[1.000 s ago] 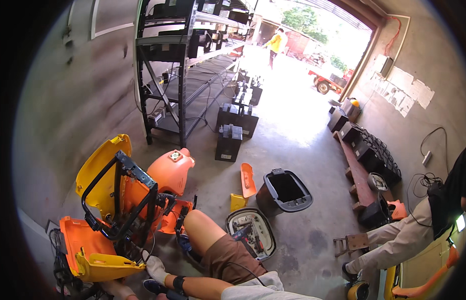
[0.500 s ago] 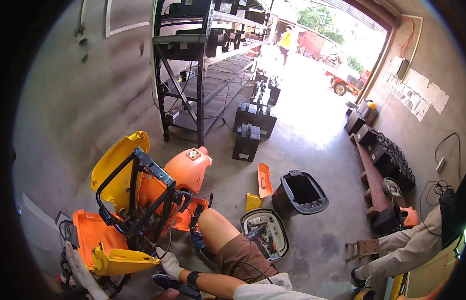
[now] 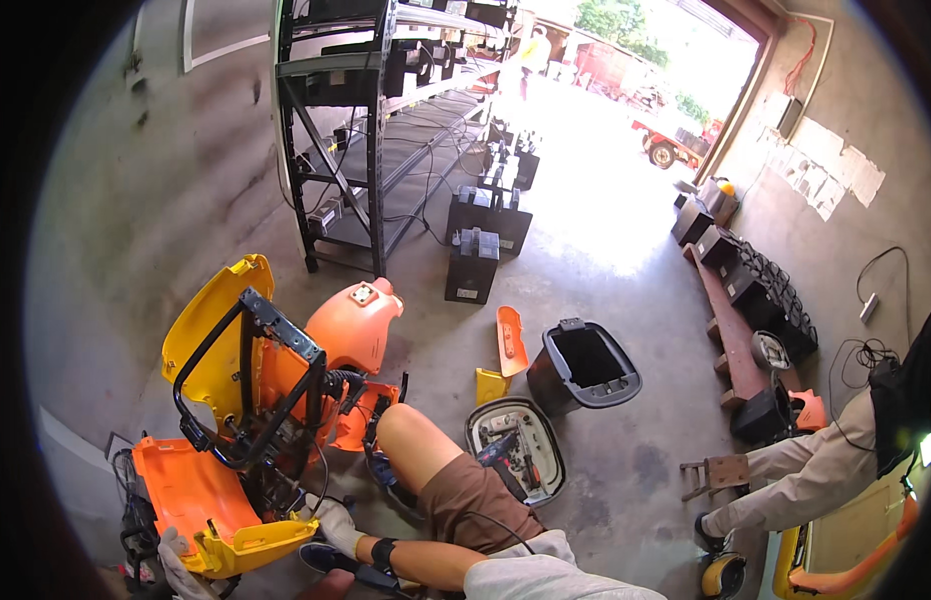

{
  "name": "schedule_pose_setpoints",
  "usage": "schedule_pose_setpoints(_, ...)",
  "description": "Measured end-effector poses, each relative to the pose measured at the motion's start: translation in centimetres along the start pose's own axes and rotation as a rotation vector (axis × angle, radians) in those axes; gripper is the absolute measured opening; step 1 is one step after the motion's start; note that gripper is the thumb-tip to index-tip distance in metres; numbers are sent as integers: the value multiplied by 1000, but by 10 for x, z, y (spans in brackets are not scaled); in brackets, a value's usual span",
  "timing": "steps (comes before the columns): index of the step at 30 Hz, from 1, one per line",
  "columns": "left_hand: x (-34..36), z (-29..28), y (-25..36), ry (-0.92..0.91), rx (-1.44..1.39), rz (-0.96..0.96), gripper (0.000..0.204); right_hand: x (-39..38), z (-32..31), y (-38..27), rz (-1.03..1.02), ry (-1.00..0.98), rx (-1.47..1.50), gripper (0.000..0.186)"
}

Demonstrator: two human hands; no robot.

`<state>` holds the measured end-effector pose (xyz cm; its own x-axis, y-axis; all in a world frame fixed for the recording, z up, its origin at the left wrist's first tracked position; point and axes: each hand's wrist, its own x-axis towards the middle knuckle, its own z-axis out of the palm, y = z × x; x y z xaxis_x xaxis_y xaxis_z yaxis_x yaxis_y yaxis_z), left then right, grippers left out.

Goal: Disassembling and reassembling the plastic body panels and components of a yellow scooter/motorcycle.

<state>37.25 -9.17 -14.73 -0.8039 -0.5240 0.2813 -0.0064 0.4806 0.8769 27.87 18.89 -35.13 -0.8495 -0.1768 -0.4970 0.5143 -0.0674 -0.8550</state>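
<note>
At near left, the gloved left hand (image 3: 176,565) meets the left end of a yellow panel (image 3: 254,547), beside an orange panel (image 3: 191,487); I can't tell whether it grips. The right hand (image 3: 334,523), also gloved, touches the yellow tip, its grip unclear. Farther right, a drill (image 3: 498,453) lies in a tray (image 3: 553,457) near a black bin (image 3: 556,385).

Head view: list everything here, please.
Tubular frame: one, black, left
Panels: several, orange and yellow, around frame
Bin: one, black, centre
Power drill: one, dark, in pale tray
Shelving rack: one, black, upper left
Boxes: many, black, by rack, right wall
Stool: one, brown, right
Cargo vehicle: one, red, outside
People: two, beige trousers right, yellow top outside
Shorts: one pair, brown, lower middle
Left hand: one, pale glove, lower left
Right hand: one, pale glove, by yellow panel
</note>
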Motion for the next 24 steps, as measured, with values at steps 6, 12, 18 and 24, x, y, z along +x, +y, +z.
schedule_pose_setpoints(6, -26, 6, 74, 18, 189, 64, 35, -5, 13, 1, 255, 1, 826, 37)
schedule_pose_setpoints(12, -27, 0, 49, 132, 356, 401, 34, -48, -13, -54, 414, -219, 957, 42)
schedule_pose_setpoints(18, 18, -25, -22, -87, 186, 174, 56, -51, -22, -61, 389, -219, 900, 36)
schedule_pose_setpoints(24, 28, -30, -26, -100, 269, 24, 61, -43, -20, -49, 387, -202, 1004, 30)
